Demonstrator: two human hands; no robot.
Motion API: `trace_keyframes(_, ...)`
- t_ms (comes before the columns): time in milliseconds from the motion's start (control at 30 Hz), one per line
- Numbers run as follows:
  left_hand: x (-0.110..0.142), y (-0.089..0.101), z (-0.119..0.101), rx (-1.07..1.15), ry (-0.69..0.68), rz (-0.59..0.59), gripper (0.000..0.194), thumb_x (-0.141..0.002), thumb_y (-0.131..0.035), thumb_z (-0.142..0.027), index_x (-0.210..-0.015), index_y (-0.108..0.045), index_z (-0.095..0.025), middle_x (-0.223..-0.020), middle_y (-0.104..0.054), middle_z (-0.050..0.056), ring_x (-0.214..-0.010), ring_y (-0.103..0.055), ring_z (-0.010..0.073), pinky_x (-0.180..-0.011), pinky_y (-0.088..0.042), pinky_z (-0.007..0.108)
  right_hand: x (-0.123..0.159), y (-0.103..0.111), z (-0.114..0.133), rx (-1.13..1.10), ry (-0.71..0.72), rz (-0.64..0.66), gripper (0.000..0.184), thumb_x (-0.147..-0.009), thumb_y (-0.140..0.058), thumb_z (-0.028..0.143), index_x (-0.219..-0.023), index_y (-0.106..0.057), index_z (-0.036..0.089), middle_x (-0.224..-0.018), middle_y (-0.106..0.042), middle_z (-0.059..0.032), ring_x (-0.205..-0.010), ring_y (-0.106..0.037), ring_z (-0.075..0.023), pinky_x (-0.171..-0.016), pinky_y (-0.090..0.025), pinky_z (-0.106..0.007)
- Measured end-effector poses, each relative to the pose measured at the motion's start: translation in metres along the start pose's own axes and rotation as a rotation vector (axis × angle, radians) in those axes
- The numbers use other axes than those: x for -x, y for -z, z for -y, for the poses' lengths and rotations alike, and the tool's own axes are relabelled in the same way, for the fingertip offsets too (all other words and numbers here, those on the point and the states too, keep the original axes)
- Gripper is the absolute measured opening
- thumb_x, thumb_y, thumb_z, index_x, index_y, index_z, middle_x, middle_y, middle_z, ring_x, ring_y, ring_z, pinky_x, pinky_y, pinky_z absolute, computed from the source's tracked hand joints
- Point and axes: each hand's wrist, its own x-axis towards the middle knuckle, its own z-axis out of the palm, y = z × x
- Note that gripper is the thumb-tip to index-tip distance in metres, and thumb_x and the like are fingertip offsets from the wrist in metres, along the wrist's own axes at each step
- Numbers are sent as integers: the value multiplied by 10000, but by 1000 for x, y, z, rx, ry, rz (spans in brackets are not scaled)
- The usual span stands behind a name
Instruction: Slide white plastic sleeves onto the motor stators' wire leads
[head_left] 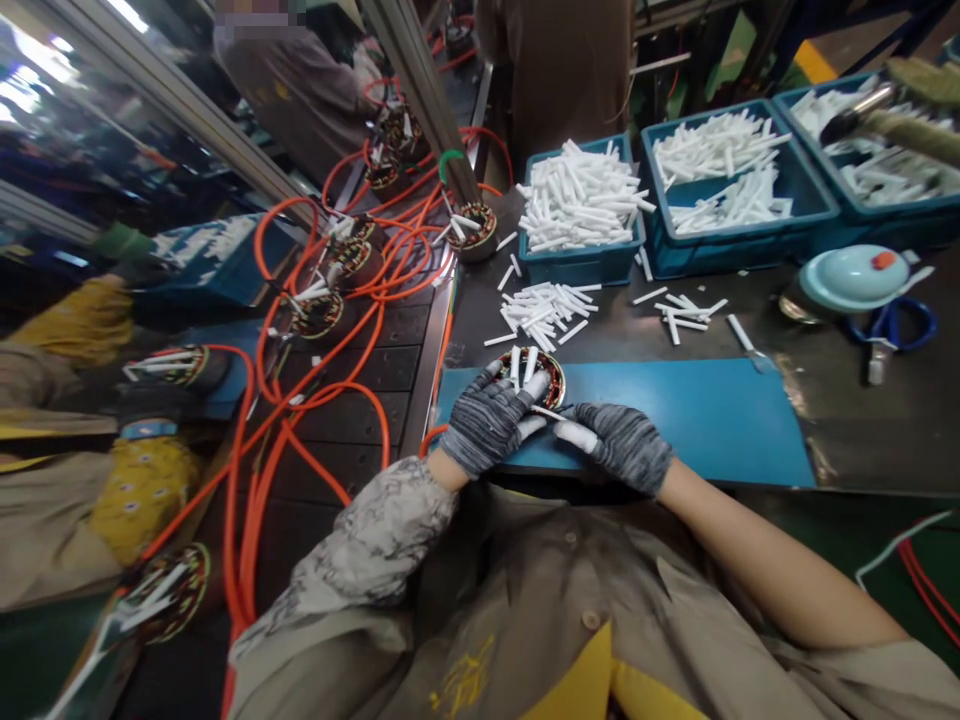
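Observation:
A round wound motor stator (556, 384) with copper-coloured windings lies on a blue mat (697, 410), white tubes (515, 368) standing up from it. My left hand (484, 420), in a grey glove with white fingertips, is closed over the near left side of the stator. My right hand (622, 440), gloved alike, pinches the end of a thin white tube (550, 413) at the stator's near edge. That tube stretches between both hands' fingertips. The left fingers hide part of the stator, and what lies under them cannot be seen.
Loose white tubes (544, 315) lie beyond the stator. Blue bins (581, 265) of tubes stand behind. At right are a light-blue lidded container (851, 278) and blue-handled scissors (904, 322). Orange cables (382, 400) and more stators (319, 312) cover the conveyor at left, with a co-worker's arm (146, 480) beyond.

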Motion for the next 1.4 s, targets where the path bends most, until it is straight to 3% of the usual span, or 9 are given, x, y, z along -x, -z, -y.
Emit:
trace_keyframes(133, 1, -7, -5, -5, -12, 53, 415, -975, -614, -442, -1301, -691, -196, -1134, -779, 111, -1119, -727, 253, -1185, -450, 483, -5, -2, -6, -411, -68, 92, 548, -924, -474, 657, -866, -731, 176, -688, -695, -43, -535, -560, -136, -596, -493, -295)
trace_keyframes(267, 4, -19, -18, 8, 7, 34, 465, -946, -653, -447, -1306, -685, -154, -1097, -781, 140, -1092, -733, 274, -1178, -457, 495, -1, 1, -20, -446, -161, 106, 592, -904, -446, 705, -842, -712, 180, -581, -649, -13, -441, -507, -117, -491, -434, -267)
trace_keyframes(467, 3, -28, -29, -19, 101, 7, 459, -921, -691, -471, -1272, -712, -175, -1030, -795, 118, -1013, -750, 261, -1073, -526, 422, -2, 25, -25, -194, -55, -16, 505, -945, -490, 655, -839, -736, 227, -773, -755, -42, -727, -679, -196, -775, -545, -345)
trace_keyframes(633, -2, -26, -33, -49, 266, 34, 526, -857, -734, -567, -1223, -748, -190, -1005, -793, 139, -967, -748, 307, -915, -563, 422, -21, 80, -70, 394, -133, -501, 452, -935, -532, 567, -1128, -771, 235, -1240, -727, -141, -1158, -665, -340, -1074, -475, -527)
trace_keyframes(733, -4, -25, -34, -64, 275, 68, 530, -874, -713, -570, -1243, -743, -190, -1026, -788, 148, -967, -744, 310, -883, -558, 411, -26, 97, -93, 595, -181, -549, 405, -927, -569, 517, -1141, -773, 240, -1329, -693, -139, -1282, -593, -378, -1137, -406, -586)
trace_keyframes(900, -2, -27, -32, -103, 229, 10, 538, -858, -726, -580, -1225, -750, -186, -1007, -790, 142, -961, -744, 306, -876, -560, 400, 8, 69, -68, 194, -78, -659, 457, -844, -661, 626, -1022, -765, 219, -1066, -769, -118, -988, -703, -313, -943, -546, -514)
trace_keyframes(1033, 0, -30, -31, -73, 231, -51, 518, -861, -721, -578, -1191, -756, -180, -957, -791, 134, -899, -749, 287, -885, -562, 406, 37, 38, -39, -276, -88, -553, 419, -740, -789, 588, -956, -757, 230, -918, -778, -66, -834, -717, -255, -796, -593, -418)
trace_keyframes(1300, 0, -27, -31, -34, 226, -41, 489, -899, -687, -554, -1207, -742, -178, -988, -794, 133, -934, -751, 279, -901, -560, 403, 30, 28, -37, -313, -70, -394, 316, -849, -714, 497, -1032, -794, 253, -1018, -804, -58, -958, -741, -268, -925, -579, -437)
trace_keyframes(1400, 0, -26, -32, -31, 214, -41, 465, -905, -686, -540, -1195, -745, -181, -970, -799, 114, -907, -754, 262, -902, -560, 389, 26, 25, -38, -173, 90, -398, 287, -904, -667, 481, -1064, -793, 279, -1054, -799, -43, -986, -737, -253, -941, -571, -417)
